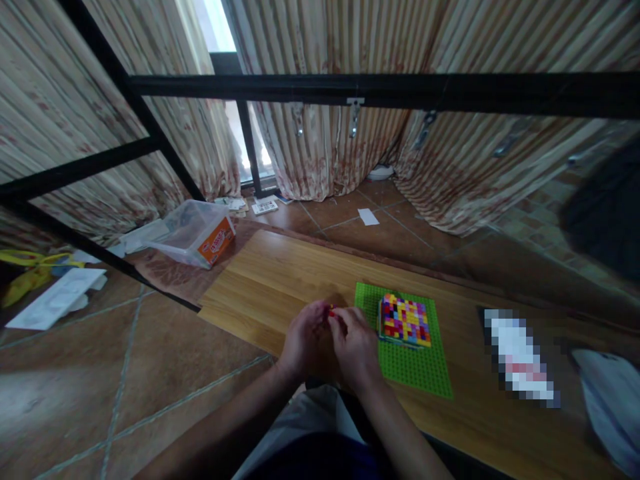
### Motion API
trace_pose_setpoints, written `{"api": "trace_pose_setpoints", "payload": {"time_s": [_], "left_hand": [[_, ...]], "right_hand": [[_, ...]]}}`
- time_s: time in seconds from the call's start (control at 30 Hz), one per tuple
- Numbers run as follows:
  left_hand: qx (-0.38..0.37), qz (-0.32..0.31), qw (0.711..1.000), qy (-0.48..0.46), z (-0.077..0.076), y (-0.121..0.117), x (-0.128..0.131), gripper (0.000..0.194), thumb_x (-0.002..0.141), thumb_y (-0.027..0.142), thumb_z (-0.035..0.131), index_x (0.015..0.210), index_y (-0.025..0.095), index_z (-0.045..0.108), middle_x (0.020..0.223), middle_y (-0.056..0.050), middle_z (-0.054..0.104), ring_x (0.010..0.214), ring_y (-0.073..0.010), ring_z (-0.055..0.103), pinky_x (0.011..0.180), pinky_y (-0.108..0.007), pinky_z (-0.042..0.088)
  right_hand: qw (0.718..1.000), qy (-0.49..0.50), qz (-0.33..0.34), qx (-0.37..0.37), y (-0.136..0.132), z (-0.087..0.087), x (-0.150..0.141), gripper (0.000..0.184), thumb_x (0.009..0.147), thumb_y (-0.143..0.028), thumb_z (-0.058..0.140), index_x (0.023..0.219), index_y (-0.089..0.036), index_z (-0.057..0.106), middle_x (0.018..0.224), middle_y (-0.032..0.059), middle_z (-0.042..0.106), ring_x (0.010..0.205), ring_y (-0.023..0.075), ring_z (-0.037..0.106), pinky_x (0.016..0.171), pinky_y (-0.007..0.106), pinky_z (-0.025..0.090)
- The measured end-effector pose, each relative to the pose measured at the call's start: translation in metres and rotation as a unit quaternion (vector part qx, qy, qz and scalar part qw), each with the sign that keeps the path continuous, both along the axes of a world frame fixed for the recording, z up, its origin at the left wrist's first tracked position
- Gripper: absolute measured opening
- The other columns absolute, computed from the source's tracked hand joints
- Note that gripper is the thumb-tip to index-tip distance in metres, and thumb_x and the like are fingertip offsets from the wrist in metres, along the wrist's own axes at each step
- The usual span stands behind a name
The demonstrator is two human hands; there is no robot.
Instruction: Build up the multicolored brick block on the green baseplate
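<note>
My right hand [356, 343] is closed in a pinch on a small red toy brick [332, 313], above the near edge of the wooden table. Right beside it, my left hand [303, 339] is cupped with curled fingers, its palm turned toward the right one. Tiny coloured bits show at the left fingertips, but what lies in that palm is too small and shaded to make out. To the right of both hands, a green studded baseplate [413, 373] lies on the table. On its upper part sits a square, layered block of multicoloured bricks [406, 320].
The wooden tabletop [265, 267] has a clear plastic box [187, 223] with an orange label beyond its left end. A blurred-out pale item [520, 357] and a greyish bag-like thing [613, 393] lie to the right. A black metal frame [350, 87] crosses before the curtains.
</note>
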State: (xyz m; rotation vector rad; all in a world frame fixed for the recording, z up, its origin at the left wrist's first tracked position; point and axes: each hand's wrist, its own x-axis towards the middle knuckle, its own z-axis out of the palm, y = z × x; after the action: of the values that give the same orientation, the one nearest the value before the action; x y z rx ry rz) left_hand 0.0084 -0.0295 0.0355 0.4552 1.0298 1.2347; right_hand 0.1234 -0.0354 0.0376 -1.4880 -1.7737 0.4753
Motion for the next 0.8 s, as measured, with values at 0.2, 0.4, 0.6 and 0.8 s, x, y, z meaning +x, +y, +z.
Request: {"api": "trace_pose_setpoints", "payload": {"time_s": [0.2, 0.4, 0.6, 0.8], "left_hand": [[-0.130, 0.016, 0.982, -0.134, 0.021, 0.005, -0.012, 0.029, 0.092, 0.026, 0.044, 0.080, 0.012, 0.065, 0.081, -0.008, 0.068, 0.075, -0.0118, 0.065, 0.073, -0.022, 0.054], [-0.173, 0.031, 0.984, -0.018, 0.014, 0.003, -0.029, 0.014, 0.081, 0.018, 0.057, 0.072, 0.011, 0.065, 0.066, -0.001, 0.061, 0.054, -0.0058, 0.053, 0.050, -0.016, 0.044], [-0.107, -0.058, 0.988, 0.098, 0.004, -0.004, -0.025, 0.018, 0.064, 0.022, 0.071, 0.079, 0.011, 0.069, 0.057, 0.003, 0.055, 0.045, -0.0034, 0.041, 0.043, -0.017, 0.029], [-0.087, -0.103, 0.982, 0.135, -0.006, -0.001, -0.020, 0.021, 0.064, 0.028, 0.070, 0.080, 0.014, 0.067, 0.056, 0.004, 0.056, 0.041, -0.0031, 0.039, 0.041, -0.018, 0.024]], "right_hand": [[1.000, 0.025, 0.009, 0.011, 0.005, 0.001, 0.000, 0.030, 0.097, -0.029, 0.038, 0.106, -0.018, 0.065, 0.099, 0.0088, 0.064, 0.094, 0.0177, 0.060, 0.085, 0.032, 0.048], [0.997, -0.081, -0.012, 0.017, 0.008, -0.025, 0.017, 0.029, 0.094, -0.030, 0.043, 0.110, -0.016, 0.063, 0.103, 0.0109, 0.059, 0.100, 0.0231, 0.055, 0.089, 0.039, 0.046], [0.995, -0.096, 0.002, 0.015, 0.014, -0.038, 0.021, 0.027, 0.092, -0.024, 0.042, 0.103, -0.016, 0.065, 0.102, 0.0103, 0.058, 0.097, 0.0214, 0.054, 0.089, 0.036, 0.045], [0.995, -0.085, -0.034, 0.026, 0.016, -0.036, 0.023, 0.031, 0.095, -0.025, 0.037, 0.098, -0.016, 0.066, 0.101, 0.0102, 0.058, 0.093, 0.0187, 0.056, 0.085, 0.033, 0.046]]}}
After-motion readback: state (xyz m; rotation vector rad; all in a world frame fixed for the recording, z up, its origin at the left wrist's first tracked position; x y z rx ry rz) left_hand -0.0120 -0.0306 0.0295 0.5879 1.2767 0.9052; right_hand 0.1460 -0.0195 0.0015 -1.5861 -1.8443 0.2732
